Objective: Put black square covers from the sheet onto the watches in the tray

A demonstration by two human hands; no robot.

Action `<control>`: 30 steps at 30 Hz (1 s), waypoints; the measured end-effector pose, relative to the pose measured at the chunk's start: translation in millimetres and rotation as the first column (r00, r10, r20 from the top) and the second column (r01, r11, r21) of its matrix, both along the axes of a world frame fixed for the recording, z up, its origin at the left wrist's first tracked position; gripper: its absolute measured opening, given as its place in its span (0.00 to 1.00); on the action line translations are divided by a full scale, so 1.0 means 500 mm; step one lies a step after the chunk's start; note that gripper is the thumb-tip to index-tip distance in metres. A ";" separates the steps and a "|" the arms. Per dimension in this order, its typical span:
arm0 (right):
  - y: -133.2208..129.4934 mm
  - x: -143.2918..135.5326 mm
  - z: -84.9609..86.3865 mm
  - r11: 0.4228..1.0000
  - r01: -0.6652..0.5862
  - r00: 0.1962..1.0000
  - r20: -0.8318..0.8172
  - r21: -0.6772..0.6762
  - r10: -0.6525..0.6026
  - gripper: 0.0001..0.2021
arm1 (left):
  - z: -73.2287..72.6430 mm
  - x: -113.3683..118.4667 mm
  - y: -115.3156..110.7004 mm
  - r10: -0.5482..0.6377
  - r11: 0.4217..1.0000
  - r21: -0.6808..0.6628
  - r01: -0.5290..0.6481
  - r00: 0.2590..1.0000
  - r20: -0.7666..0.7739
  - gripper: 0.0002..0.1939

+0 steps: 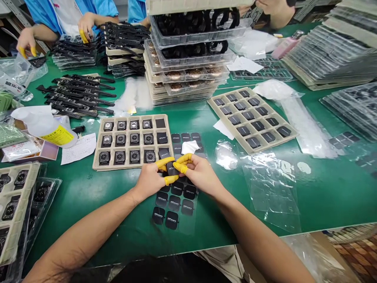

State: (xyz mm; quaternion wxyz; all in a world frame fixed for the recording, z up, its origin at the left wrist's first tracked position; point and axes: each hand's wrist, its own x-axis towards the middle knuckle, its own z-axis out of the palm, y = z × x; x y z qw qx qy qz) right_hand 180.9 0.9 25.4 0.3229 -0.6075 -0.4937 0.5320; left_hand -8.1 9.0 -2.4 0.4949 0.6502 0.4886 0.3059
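Yellow finger cots cover several fingertips on both hands. My left hand (151, 177) grips a black smartwatch body (172, 168) by its edges; pale "HiFuture" lettering shows on its face. At the watch's right edge, the fingers of my right hand (200, 171) are closed against it. A crumpled white cloth (190, 147) sits just beyond the right fingers; whether they touch it is unclear. Under and in front of the hands lies a clear sheet of black printed screen films (174, 203). Beside the left hand is a beige tray (131, 168) of watch bodies, mostly back side up.
Another beige tray (250, 150) holds films-covered watches at right. Tall tray stacks (188, 59) stand ahead. Strapped watches (82, 94) and a white bottle (44, 125) are at left, plastic sleeves (271, 192) at right. Across the table, a co-worker's hands (86, 25) handle watches.
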 end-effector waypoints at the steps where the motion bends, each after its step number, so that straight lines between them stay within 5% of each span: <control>1: -0.001 0.001 0.005 1.000 -0.007 0.996 0.092 0.019 0.005 0.17 | 0.002 0.000 0.001 0.002 1.000 0.002 -0.002 1.000 0.003 0.30; 5: -0.006 -0.003 0.009 0.994 -0.070 0.968 0.246 0.078 0.049 0.27 | 0.012 -0.001 0.005 -0.031 0.999 0.030 0.033 0.999 -0.044 0.29; 13: -0.010 -0.016 -0.011 0.981 -0.113 0.977 0.195 0.161 0.081 0.10 | 0.021 -0.001 0.003 -0.046 0.996 0.074 0.055 0.992 -0.118 0.21; 20: -0.015 -0.007 -0.017 0.981 -0.190 0.970 -0.144 0.046 0.195 0.23 | 0.018 -0.002 0.003 0.042 0.998 0.058 -0.039 0.997 -0.065 0.17; 23: 0.038 -0.007 -0.014 0.993 -0.031 0.986 -0.157 0.118 0.049 0.18 | 0.021 0.000 0.003 0.057 0.998 -0.009 -0.057 0.998 -0.011 0.21; 25: 0.108 -0.012 -0.006 0.971 0.036 0.999 -0.005 0.238 -0.036 0.15 | 0.023 0.002 0.002 0.031 0.999 -0.044 -0.031 1.000 -0.003 0.21; 28: 0.235 -0.030 0.004 0.916 -0.056 0.930 0.355 0.398 -0.097 0.11 | 0.025 0.003 0.001 -0.008 0.999 -0.042 0.008 1.000 -0.021 0.18; 30: 0.303 -0.048 0.008 0.916 -0.163 0.809 0.581 0.367 -0.089 0.12 | 0.024 0.003 0.000 -0.019 0.999 -0.047 0.018 1.000 -0.021 0.19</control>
